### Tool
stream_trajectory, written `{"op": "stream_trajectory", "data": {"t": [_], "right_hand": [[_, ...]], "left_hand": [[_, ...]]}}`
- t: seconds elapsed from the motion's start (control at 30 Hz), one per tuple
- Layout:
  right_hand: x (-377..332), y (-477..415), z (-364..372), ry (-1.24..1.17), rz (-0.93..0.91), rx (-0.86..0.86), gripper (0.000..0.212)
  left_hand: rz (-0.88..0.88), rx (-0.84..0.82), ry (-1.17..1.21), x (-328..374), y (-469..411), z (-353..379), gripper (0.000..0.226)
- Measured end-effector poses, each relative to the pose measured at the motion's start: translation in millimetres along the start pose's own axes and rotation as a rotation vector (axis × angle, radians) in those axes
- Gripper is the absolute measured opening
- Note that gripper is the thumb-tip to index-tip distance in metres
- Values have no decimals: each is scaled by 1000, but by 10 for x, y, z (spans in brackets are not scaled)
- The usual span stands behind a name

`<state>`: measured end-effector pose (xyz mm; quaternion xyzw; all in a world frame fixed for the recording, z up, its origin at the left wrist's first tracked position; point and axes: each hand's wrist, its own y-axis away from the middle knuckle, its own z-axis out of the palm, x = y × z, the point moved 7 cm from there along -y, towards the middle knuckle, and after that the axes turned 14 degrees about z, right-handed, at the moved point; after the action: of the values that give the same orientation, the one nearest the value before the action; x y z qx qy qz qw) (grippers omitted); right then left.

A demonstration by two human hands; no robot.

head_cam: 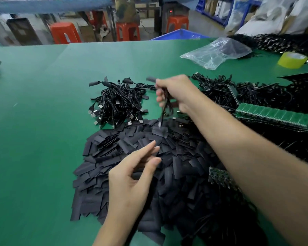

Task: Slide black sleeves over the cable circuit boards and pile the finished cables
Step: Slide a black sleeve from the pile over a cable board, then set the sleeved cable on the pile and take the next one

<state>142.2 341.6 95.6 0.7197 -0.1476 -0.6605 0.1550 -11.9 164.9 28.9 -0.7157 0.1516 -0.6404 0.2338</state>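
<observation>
Nearest me is the heap of black sleeves (pixel 185 157), spread on the green table (pixel 34 130); my left hand (pixel 132 176) hovers just over it, fingers loosely extended and, as far as the blur lets me tell, holding nothing; my right hand (pixel 174 93) is curled round 1 cable (pixel 164 110), raised beside the pile of finished cables (pixel 117 103); its sleeved end (pixel 150 79) sticks out past my fingers and its plug (pixel 160 123) dangles just above the sleeves; to my right lie more tangled cables (pixel 219 87) and a green strip of circuit boards (pixel 274 116); further back sit a clear plastic bag (pixel 217 52) and 1 roll of yellow tape (pixel 292 60).
</observation>
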Motion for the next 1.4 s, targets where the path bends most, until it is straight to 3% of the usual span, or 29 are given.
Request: {"op": "stream_trajectory", "data": {"t": [0.13, 0.23, 0.3, 0.33, 0.37, 0.4, 0.43, 0.63, 0.73, 0.9, 1.13, 1.4], "right_hand": [[-409, -506, 389, 140, -3, 30, 14], [-510, -637, 662, 337, -18, 17, 53], [-273, -493, 687, 403, -171, 18, 67], [-93, -381, 839, 602, -108, -6, 67], [-87, -523, 817, 601, -129, -20, 63], [748, 369, 641, 646, -115, -10, 59], [-107, 129, 790, 641, -227, -2, 55], [501, 852, 76, 747, -454, 144, 27], [793, 1091, -462, 857, -310, 196, 8], [1329, 1383, -844, 1303, -94, 286, 42], [1355, 1437, -883, 1175, -114, 292, 28], [865, 1487, -681, 673, -219, -54, 14]], "left_hand": [[-3, -25, 31, -6, 7, 17, 36], [-31, -21, 50, -41, 14, 8, 36], [-49, -19, 51, -54, 13, 0, 36], [-51, -18, 50, -54, 13, 3, 35], [-50, -18, 49, -53, 10, 8, 33], [-46, -21, 44, -51, 8, 15, 32], [-42, -27, 36, -50, 6, 29, 31], [-5, -70, -26, -64, 31, 69, 25], [-56, -46, 20, -100, 41, 76, 23], [-34, -70, 19, -47, 46, 115, 25], [34, -135, -61, 35, 75, 196, 20], [86, -299, -73, 117, 69, 277, 19]]}}
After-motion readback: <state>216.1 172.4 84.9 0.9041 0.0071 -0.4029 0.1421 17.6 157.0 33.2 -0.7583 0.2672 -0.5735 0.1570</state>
